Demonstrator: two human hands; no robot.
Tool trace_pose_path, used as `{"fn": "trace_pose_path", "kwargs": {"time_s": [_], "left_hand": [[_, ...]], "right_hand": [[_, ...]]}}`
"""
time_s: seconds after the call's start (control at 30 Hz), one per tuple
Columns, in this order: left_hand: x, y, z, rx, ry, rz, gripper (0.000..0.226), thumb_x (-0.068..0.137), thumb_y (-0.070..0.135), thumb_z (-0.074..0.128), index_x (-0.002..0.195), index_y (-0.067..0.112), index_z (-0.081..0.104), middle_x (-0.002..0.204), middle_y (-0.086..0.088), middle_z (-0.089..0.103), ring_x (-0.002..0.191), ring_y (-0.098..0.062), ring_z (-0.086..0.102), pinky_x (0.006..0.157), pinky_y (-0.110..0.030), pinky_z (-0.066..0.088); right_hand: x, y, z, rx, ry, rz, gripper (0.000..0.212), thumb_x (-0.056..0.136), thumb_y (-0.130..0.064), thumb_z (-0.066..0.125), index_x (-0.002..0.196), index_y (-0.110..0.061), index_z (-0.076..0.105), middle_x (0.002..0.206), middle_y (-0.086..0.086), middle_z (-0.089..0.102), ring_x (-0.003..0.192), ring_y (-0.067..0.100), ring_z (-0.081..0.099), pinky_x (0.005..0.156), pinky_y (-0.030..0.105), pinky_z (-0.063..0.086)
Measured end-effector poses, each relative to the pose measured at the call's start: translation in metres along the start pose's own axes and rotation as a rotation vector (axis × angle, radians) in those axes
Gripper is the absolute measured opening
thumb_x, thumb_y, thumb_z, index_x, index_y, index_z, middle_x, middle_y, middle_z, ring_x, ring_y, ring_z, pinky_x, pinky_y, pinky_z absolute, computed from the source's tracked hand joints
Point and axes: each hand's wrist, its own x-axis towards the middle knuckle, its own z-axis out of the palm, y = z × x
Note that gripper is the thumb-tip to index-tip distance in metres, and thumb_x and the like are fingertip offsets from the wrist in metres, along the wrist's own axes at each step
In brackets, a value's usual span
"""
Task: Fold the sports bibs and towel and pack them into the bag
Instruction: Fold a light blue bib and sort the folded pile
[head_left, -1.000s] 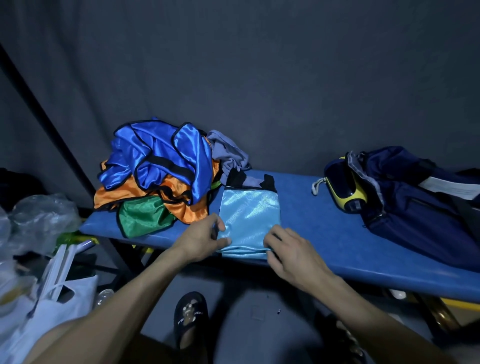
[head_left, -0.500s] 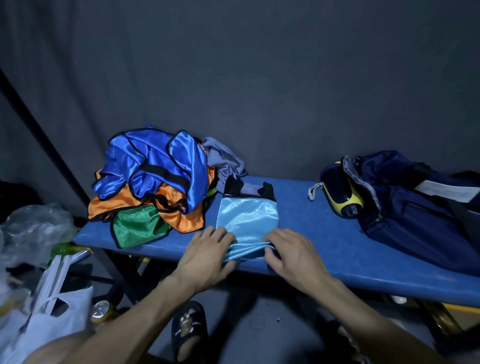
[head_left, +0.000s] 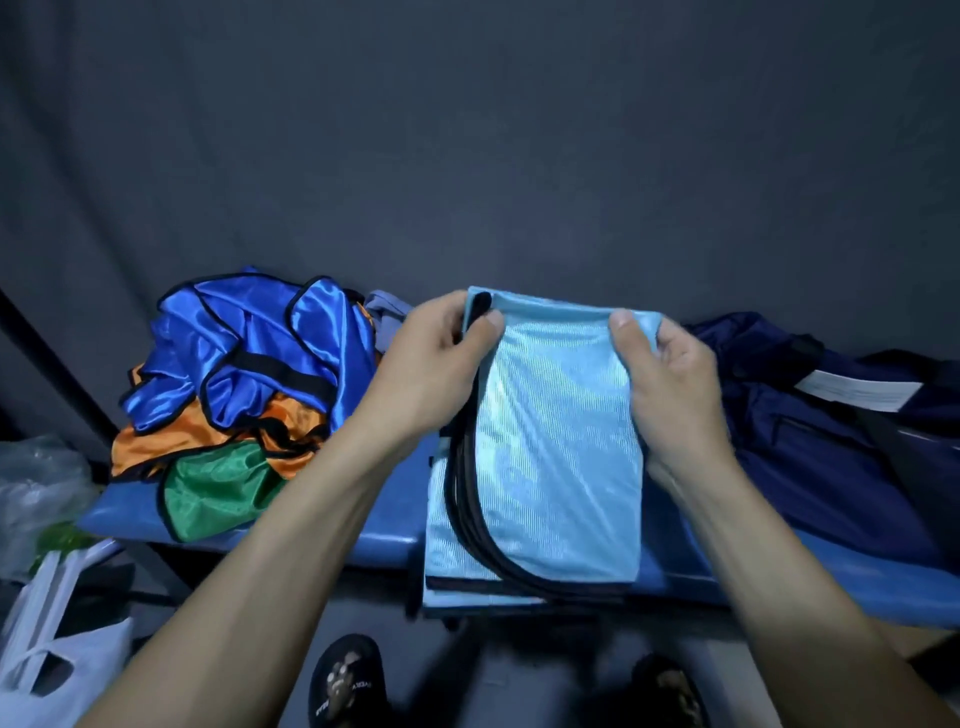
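Head view: your left hand (head_left: 441, 358) and right hand (head_left: 670, 379) each pinch a top corner of the folded light-blue bib (head_left: 550, 447), lifted above the bench (head_left: 363, 525). Step: packing. Next, likely carry it right into the bag (head_left: 810, 441), keeping folds together.

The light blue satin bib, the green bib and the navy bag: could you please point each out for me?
Light blue satin bib (head_left: 561, 441), head view: middle of its front panel.
Green bib (head_left: 218, 491), head view: centre of its bunched cloth.
Navy bag (head_left: 810, 452), head view: its side wall.

Glossy satin-like cloth: the light-blue bib (head_left: 561, 441) and piled bibs (head_left: 244, 384).
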Motion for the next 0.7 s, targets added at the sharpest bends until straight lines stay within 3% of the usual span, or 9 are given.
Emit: {"fn": "trace_pose_path", "kwargs": {"time_s": [0.1,0.13,0.23,0.33,0.47,0.57,0.63,0.7], "left_hand": [[0.021,-0.037,0.015,-0.123,-0.062,-0.282,0.034,0.107,0.015,0.048,0.073,0.011,0.048,0.057,0.01,0.043,0.052,-0.006,0.039,0.051,-0.025,0.029],[0.028,-0.058,0.019,-0.156,-0.065,-0.412,0.035,0.107,0.014,0.048,0.073,0.013,0.049,0.059,0.009,0.049,0.053,-0.007,0.045,0.051,-0.023,0.033],[0.037,-0.123,0.03,-0.112,-0.068,-0.735,0.031,0.106,0.018,0.052,0.075,0.012,0.048,0.07,-0.007,0.05,0.061,-0.021,0.049,0.062,-0.032,0.037],[0.041,-0.162,0.036,-0.056,-0.06,-0.855,0.026,0.105,0.017,0.053,0.081,0.009,0.052,0.077,-0.013,0.053,0.07,-0.027,0.053,0.067,-0.037,0.04],[0.065,-0.176,0.039,-0.133,0.095,-0.834,0.027,0.105,0.024,0.054,0.083,0.01,0.048,0.078,-0.01,0.045,0.074,-0.024,0.047,0.071,-0.036,0.035],[0.077,-0.185,0.038,0.201,0.027,-0.68,0.029,0.105,0.036,0.051,0.097,0.009,0.055,0.079,-0.003,0.05,0.084,-0.024,0.05,0.07,-0.034,0.036],[0.076,-0.188,0.03,0.5,-0.08,-0.506,0.034,0.1,0.042,0.056,0.109,0.009,0.058,0.094,-0.007,0.057,0.095,-0.028,0.056,0.075,-0.036,0.041],[0.074,-0.179,0.017,0.651,-0.099,-0.314,0.033,0.094,0.037,0.063,0.116,0.012,0.062,0.112,-0.007,0.06,0.106,-0.027,0.058,0.089,-0.038,0.046]], "right_hand": [[0.009,0.032,-0.004,-0.081,0.028,0.238,0.034,0.095,-0.038,0.07,0.091,-0.004,0.066,0.082,0.007,0.07,0.074,0.02,0.064,0.069,0.033,0.053],[0.009,0.046,-0.006,-0.074,-0.012,0.373,0.033,0.093,-0.037,0.072,0.096,-0.005,0.067,0.089,0.008,0.074,0.079,0.022,0.068,0.073,0.036,0.058],[0.004,0.085,-0.014,-0.171,-0.186,0.729,0.043,0.087,-0.024,0.08,0.12,-0.007,0.059,0.112,0.014,0.074,0.09,0.026,0.074,0.08,0.045,0.06],[0.007,0.11,-0.021,-0.371,-0.204,0.756,0.072,0.084,-0.01,0.082,0.144,-0.016,0.042,0.115,0.011,0.071,0.093,0.027,0.074,0.075,0.041,0.062],[0.024,0.118,-0.024,-0.421,-0.166,0.601,0.082,0.083,-0.015,0.083,0.151,-0.023,0.039,0.106,0.003,0.068,0.093,0.017,0.07,0.088,0.034,0.053],[0.028,0.113,-0.024,-0.661,-0.296,0.434,0.081,0.085,-0.027,0.082,0.152,-0.021,0.037,0.102,-0.002,0.061,0.09,0.008,0.06,0.088,0.029,0.045],[0.026,0.11,-0.029,-0.958,-0.431,0.251,0.063,0.087,-0.034,0.078,0.14,-0.02,0.049,0.111,-0.006,0.051,0.089,0.008,0.053,0.083,0.024,0.042],[0.021,0.103,-0.033,-1.064,-0.543,0.076,0.037,0.089,-0.04,0.075,0.119,-0.023,0.061,0.106,-0.011,0.048,0.082,0.002,0.05,0.08,0.023,0.04]]}}
